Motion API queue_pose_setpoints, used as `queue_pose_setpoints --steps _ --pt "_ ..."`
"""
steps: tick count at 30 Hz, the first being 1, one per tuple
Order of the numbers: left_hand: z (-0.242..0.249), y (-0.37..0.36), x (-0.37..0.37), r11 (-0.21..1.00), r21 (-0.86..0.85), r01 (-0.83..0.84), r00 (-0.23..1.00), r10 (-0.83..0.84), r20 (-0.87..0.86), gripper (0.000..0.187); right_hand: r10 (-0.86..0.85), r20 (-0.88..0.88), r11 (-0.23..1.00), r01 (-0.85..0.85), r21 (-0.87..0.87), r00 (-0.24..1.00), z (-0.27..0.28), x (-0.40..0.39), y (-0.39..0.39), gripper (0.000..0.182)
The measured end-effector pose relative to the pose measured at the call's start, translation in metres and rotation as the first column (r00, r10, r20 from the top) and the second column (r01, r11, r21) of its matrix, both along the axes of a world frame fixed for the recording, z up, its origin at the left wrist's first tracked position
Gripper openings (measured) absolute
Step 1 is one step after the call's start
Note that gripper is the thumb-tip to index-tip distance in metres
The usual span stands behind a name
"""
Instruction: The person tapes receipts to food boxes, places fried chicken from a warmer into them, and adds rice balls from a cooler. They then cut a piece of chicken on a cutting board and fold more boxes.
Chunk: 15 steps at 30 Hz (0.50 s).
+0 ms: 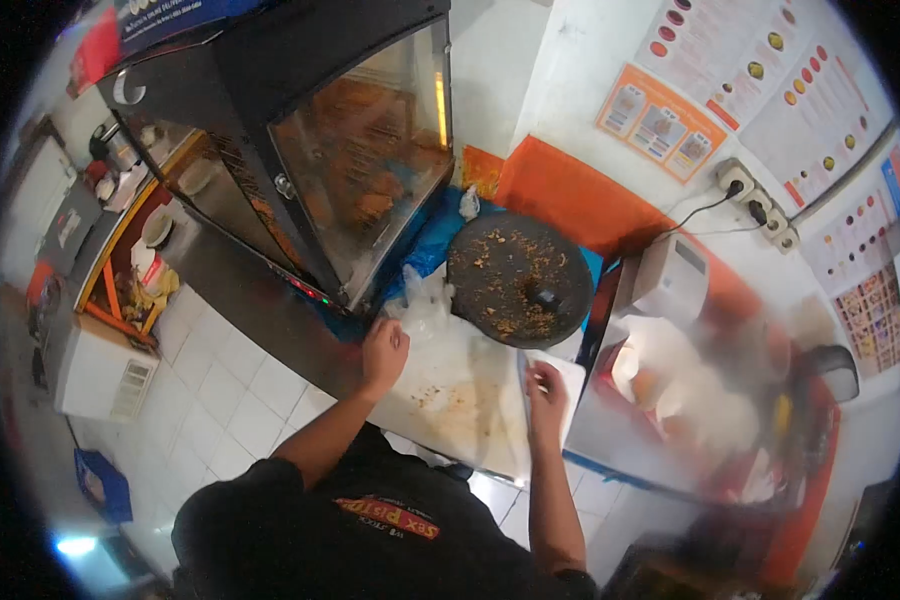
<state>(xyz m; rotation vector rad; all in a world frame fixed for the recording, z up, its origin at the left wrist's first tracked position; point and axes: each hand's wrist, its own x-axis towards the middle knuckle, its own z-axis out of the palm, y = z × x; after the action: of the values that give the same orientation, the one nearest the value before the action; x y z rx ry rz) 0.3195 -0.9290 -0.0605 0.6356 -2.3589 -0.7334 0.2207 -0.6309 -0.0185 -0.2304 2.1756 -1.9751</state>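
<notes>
A pale, stained sheet or board [460,420] with brown crumbs lies on the counter in front of me. My left hand [385,350] is closed at its far left corner, beside a crumpled clear plastic bag [422,308]. What the fingers hold, if anything, is hidden. My right hand [544,388] is curled at the right side, over a smaller white board [572,378]. I cannot make out what lies between its fingers. Just beyond both hands sits a round dark stone mortar [518,275] covered in brown crumbs, with a dark lump on it.
A black glass-fronted display cabinet [355,150] stands at the left back, on blue plastic. To the right, a white box [670,278] and red-sided containers [635,385] appear through a smeared haze. Power sockets [760,205] with plugged cords are on the wall.
</notes>
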Motion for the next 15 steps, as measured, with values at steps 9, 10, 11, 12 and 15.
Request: queue_pose_setpoints --steps 9,10,11,12,15 --pt "0.041 -0.072 0.103 0.950 0.307 0.061 0.998 -0.060 -0.014 0.028 -0.104 0.146 0.983 0.124 -0.137 0.984 -0.069 0.103 -0.217 0.024" --pt "0.041 -0.079 0.113 0.948 0.309 0.070 0.997 -0.070 -0.010 0.028 -0.157 0.239 0.973 0.192 -0.129 0.958 -0.056 0.110 -0.226 0.023" --pt "0.043 -0.086 0.123 0.954 0.144 0.264 0.962 -0.249 -0.110 0.028 -0.184 0.145 0.969 0.205 -0.141 0.972 -0.053 0.117 -0.238 0.020" --pt "0.045 -0.092 0.130 0.901 -0.038 0.432 0.884 -0.431 -0.178 0.029 -0.196 0.145 0.966 0.216 -0.141 0.970 -0.049 0.124 -0.245 0.020" --pt "0.016 -0.091 0.128 0.719 0.364 0.592 0.797 -0.588 -0.137 0.028 -0.006 -0.175 0.993 0.027 0.118 0.985 -0.014 0.150 -0.259 0.030"
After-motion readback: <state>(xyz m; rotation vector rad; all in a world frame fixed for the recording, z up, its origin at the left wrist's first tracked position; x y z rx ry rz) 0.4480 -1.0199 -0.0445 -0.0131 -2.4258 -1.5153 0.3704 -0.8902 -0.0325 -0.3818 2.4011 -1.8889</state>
